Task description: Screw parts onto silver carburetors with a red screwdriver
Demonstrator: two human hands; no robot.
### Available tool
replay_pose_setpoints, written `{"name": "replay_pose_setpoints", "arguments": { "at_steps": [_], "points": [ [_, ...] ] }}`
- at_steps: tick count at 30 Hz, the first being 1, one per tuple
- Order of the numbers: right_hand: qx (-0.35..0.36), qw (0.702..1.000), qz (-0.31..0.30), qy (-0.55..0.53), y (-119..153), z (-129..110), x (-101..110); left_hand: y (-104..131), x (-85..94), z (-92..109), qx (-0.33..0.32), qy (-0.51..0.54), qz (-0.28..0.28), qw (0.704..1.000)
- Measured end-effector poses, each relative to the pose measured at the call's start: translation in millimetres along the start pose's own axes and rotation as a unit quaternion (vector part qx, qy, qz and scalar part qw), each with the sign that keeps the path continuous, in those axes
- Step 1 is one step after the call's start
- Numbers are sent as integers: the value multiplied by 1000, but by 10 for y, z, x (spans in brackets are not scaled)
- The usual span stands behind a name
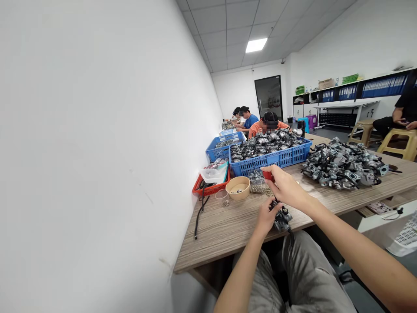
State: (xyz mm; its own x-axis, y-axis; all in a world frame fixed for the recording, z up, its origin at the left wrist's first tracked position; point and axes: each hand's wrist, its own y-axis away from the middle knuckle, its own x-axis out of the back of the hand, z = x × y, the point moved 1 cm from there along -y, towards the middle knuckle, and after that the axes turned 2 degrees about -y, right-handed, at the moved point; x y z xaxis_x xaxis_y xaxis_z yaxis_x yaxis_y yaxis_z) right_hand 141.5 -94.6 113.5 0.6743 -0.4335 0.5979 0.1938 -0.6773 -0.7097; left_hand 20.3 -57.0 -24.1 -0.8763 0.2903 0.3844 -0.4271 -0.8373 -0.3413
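My right hand (286, 187) is closed round a screwdriver with a red handle (268, 175), held upright above a metal carburetor (282, 218). The shaft points down at the part's top; its tip is hidden by my fingers. My left hand (267, 213) pinches the carburetor from the left at the table's front edge. A black hose hangs from the part toward my lap. Just beyond my hands lie small brass-coloured pieces (267, 191) and a clear container of small metal parts (256, 175).
A blue crate (270, 161) full of carburetors stands behind my hands, with a loose pile (345, 165) to its right. Leftward are a tan bowl (238, 188), a clear cup (223, 198), a red basket (211, 189) and a black hose (197, 221). Several people sit farther off.
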Motion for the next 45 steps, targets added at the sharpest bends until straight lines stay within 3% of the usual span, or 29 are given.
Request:
{"name": "replay_pose_setpoints", "arguments": {
  "at_steps": [4, 9, 14, 19, 23, 28, 33, 39, 45],
  "points": [
    [-20, 999, 33, 6, 27, 1, 7, -1, -13, -13, -2, 5, 7, 1000],
    [18, 1000, -10, -24, 63, -100, 23, 0, -40, -50, 4, -1, 15, 1000],
    [-2, 999, 39, -12, 40, -81, -24, 40, -82, 1, 8, -6, 44, 999],
    [7, 999, 38, -22, 87, -41, -11, 86, -121, 75, 15, -5, 77, 997],
    [-13, 997, 74, -7, 140, -49, 27, 90, -140, 100, 19, 0, 88, 996],
    [2, 999, 43, -13, 151, -77, 50, 95, -134, 121, 20, 5, 92, 996],
    [-19, 997, 68, 15, 136, -83, 45, 106, -122, 142, 18, 3, 94, 995],
    [-9, 999, 17, 34, 133, -139, 64, 115, -125, 173, 21, -8, 95, 995],
    [-34, 997, 38, 63, 122, -202, 21, 114, -153, 217, 23, -30, 92, 995]
  ]
}}
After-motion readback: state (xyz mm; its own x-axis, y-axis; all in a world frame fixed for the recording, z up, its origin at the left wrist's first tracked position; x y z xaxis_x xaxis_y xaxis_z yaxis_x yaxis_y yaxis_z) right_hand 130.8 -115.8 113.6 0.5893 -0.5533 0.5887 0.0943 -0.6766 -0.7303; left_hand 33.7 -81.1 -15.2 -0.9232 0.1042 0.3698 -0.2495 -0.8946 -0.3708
